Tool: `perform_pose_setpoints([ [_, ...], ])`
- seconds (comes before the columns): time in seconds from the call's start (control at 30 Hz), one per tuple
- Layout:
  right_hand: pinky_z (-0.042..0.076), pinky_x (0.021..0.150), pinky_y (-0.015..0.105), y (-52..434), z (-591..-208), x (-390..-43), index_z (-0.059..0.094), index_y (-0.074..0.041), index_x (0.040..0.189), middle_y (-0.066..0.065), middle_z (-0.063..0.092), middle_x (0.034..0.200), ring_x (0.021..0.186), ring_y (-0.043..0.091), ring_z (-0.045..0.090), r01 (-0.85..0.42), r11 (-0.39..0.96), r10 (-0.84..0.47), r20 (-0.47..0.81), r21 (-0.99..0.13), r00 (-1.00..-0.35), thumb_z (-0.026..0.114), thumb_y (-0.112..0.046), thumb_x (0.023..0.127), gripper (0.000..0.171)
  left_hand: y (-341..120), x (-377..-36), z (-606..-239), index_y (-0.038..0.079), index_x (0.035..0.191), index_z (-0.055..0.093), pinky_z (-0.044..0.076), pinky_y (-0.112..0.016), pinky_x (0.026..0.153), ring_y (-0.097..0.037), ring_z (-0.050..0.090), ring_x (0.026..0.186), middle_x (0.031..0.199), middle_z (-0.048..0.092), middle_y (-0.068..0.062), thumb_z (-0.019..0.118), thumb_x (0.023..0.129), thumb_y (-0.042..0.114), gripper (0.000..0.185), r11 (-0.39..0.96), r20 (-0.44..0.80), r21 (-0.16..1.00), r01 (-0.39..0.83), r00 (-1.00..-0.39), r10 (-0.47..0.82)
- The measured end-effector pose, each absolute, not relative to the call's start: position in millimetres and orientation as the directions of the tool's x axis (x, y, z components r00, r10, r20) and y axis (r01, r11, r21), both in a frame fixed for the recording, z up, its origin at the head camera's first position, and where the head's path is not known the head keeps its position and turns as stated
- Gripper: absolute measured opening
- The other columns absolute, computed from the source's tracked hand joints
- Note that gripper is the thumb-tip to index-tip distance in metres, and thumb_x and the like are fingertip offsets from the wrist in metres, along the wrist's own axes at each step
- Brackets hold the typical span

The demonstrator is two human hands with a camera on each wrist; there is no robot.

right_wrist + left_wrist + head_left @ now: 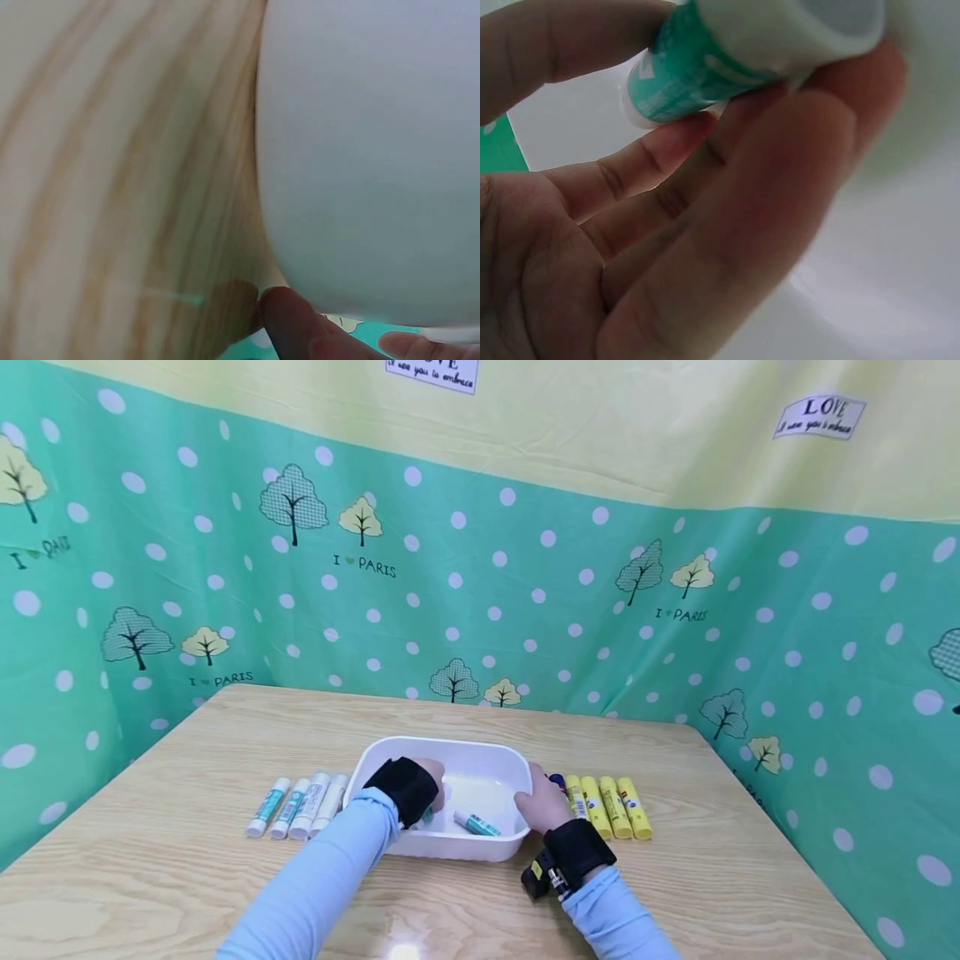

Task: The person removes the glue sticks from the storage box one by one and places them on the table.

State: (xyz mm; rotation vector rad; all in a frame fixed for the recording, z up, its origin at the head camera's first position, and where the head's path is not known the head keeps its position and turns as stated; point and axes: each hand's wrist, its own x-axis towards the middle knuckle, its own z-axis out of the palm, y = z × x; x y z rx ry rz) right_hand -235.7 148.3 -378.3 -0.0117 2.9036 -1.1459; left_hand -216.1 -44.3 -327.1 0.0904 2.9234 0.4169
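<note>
A white plastic basin (442, 847) stands on the table. Inside it, my left hand (431, 779) pinches a white glue stick with a teal label (705, 67) between thumb and fingers. Another teal-labelled glue stick (477, 824) lies on the basin floor, to the right of that hand. My right hand (546, 802) grips the basin's right end, thumb at the rim and fingers against the outside wall. In the right wrist view, fingertips (289, 319) show beside the basin's outer wall (367, 165).
Left of the basin, several white and teal glue sticks (300, 810) lie in a row. Several yellow glue sticks (615, 808) form a row on the right, with a dark-blue-ended one (557, 780) close to my right hand. A patterned curtain (480, 593) hangs behind the wooden table (712, 877).
</note>
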Motion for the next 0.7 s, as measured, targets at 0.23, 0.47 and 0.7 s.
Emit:
perform_pose_setpoints([
  [0.23,0.044,0.081,0.043,149.9,-375.5,-238.1,0.029,-0.008,0.131,0.017,0.044,0.125,0.107,0.028,0.049,0.005,0.733,-0.004,-0.011,-0.681,-1.000,0.045,-0.010,0.083,0.051,-43.9,-220.0,-329.0,0.015,0.069,0.053,0.035,-0.027,0.059,-0.016,0.047,0.063,0.069,0.052,0.000,0.061,0.066,0.015,0.009,0.948,-0.138,0.307,0.088,-0.981,0.136],
  [0.47,0.044,0.080,0.042,146.6,-379.7,-239.3,0.030,-0.009,0.132,0.016,0.045,0.125,0.106,0.027,0.050,0.010,0.720,-0.005,-0.020,-0.694,-1.000,0.045,-0.010,0.082,0.052,-48.5,-219.7,-333.2,0.014,0.068,0.053,0.035,-0.027,0.061,-0.015,0.046,0.064,0.070,0.052,0.001,0.063,0.064,0.014,0.011,0.940,-0.107,0.319,0.120,-0.981,0.162],
  [0.7,0.044,0.080,0.043,145.0,-379.2,-236.6,0.030,-0.009,0.131,0.017,0.044,0.125,0.108,0.029,0.049,0.001,0.719,-0.010,-0.012,-0.695,-1.000,0.045,-0.009,0.083,0.051,-50.9,-218.4,-334.4,0.012,0.068,0.052,0.036,-0.027,0.062,-0.015,0.045,0.064,0.069,0.052,0.000,0.062,0.063,0.013,0.011,0.933,-0.075,0.319,0.165,-0.977,0.198],
])
